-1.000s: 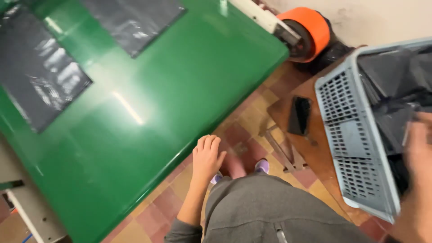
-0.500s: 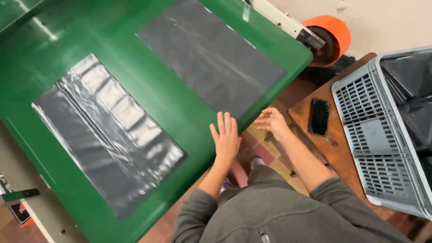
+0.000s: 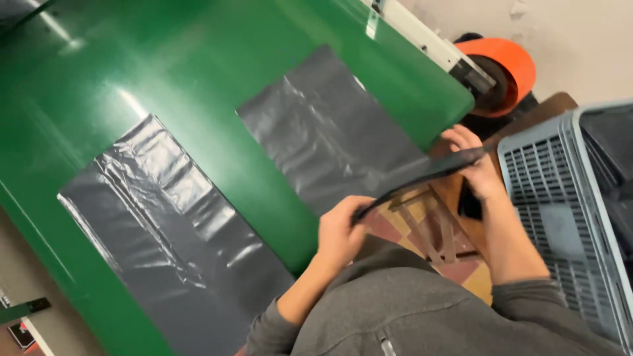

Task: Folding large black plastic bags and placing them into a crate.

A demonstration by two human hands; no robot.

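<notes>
Two flat dark grey plastic bags lie on the green belt [image 3: 198,86]. The nearer-right bag [image 3: 330,132] hangs over the belt's edge, and I hold that edge [image 3: 422,175] stretched between both hands. My left hand [image 3: 339,231] pinches its lower corner by the belt's edge. My right hand [image 3: 478,168] grips the other corner near the grey crate. The second bag [image 3: 171,231] lies untouched further left on the belt.
A grey slatted plastic crate [image 3: 560,217] with dark bags inside stands at the right on a brown wooden surface [image 3: 547,109]. An orange roller [image 3: 501,66] sits at the belt's end. Tiled floor [image 3: 435,231] shows below my hands.
Both hands have moved from hovering near the belt's edge and taken hold of the right bag's edge. The view has swung so the belt and bags sit more central.
</notes>
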